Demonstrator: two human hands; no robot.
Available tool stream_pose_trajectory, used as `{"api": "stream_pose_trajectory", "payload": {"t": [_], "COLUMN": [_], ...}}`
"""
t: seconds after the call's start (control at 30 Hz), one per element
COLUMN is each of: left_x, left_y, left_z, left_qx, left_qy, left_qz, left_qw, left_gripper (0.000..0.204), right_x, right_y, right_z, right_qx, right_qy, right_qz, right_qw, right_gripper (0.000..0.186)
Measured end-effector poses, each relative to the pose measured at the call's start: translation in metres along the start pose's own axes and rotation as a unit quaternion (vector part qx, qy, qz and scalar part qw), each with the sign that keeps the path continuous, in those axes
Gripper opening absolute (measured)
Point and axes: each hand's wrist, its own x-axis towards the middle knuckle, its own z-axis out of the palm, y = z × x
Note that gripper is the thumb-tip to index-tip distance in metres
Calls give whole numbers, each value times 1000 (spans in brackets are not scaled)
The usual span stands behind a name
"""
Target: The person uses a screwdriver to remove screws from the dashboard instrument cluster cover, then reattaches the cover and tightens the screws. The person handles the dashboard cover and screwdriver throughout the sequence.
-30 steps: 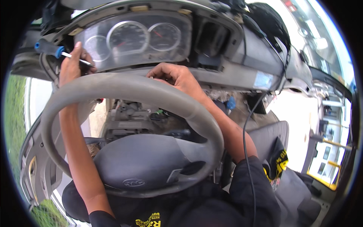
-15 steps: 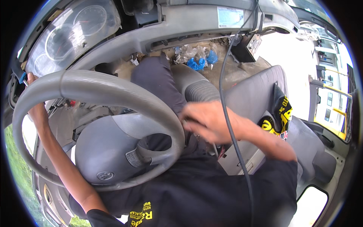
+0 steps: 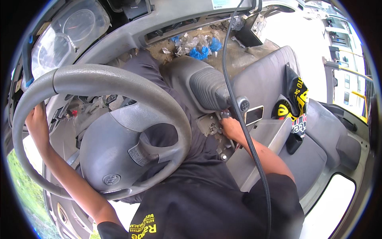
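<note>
My left hand (image 3: pixel 36 116) is at the far left of the steering wheel (image 3: pixel 119 81). The rim covers its fingers, so their grip cannot be made out. Low beside the gear lever (image 3: pixel 243 104), my right hand (image 3: pixel 230 126) is closed, fingers curled at a small dark piece I cannot name. Just left of it lies a recess holding small loose metal parts (image 3: pixel 211 125). A phone (image 3: pixel 254 115) rests to its right, by the seat. The dark cable (image 3: pixel 248 147) passes in front of my right forearm.
The instrument cluster (image 3: pixel 65 38) is at upper left. Crumpled plastic and blue scraps (image 3: pixel 199 51) lie on the far floor. A black and yellow cloth item (image 3: pixel 296 99) drapes over the grey passenger seat (image 3: pixel 258 79). A yellow-railed white vehicle (image 3: pixel 346 75) stands outside.
My right hand has moved from beside the wheel, right and down, to beside the gear lever. My left hand has dropped slightly behind the rim. The whole view has shifted, uncovering the phone.
</note>
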Motion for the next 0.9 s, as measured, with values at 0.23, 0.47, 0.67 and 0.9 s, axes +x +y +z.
{"api": "stream_pose_trajectory", "payload": {"t": [0.23, 0.47, 0.67, 0.9], "left_x": [-124, -247, -227, -221], "left_y": [70, 78, 142, 228], "left_z": [-46, -130, -82, 51], "left_qx": [56, 38, -137, -136], "left_qy": [-34, -158, -481, -522], "left_qz": [-153, -138, 113, 247], "left_qw": [986, 977, 859, 805], "left_gripper": [40, 45, 23, 26], "right_x": [24, 4, -96, -128], "right_y": [0, 10, -86, -132], "right_z": [32, -24, -157, -160], "right_qx": [33, 52, 312, 656], "right_qy": [-9, 7, -23, -50], "right_qz": [13, 12, -129, -248], "right_qw": [999, 999, 941, 711], "right_gripper": [23, 23, 28, 55]}}
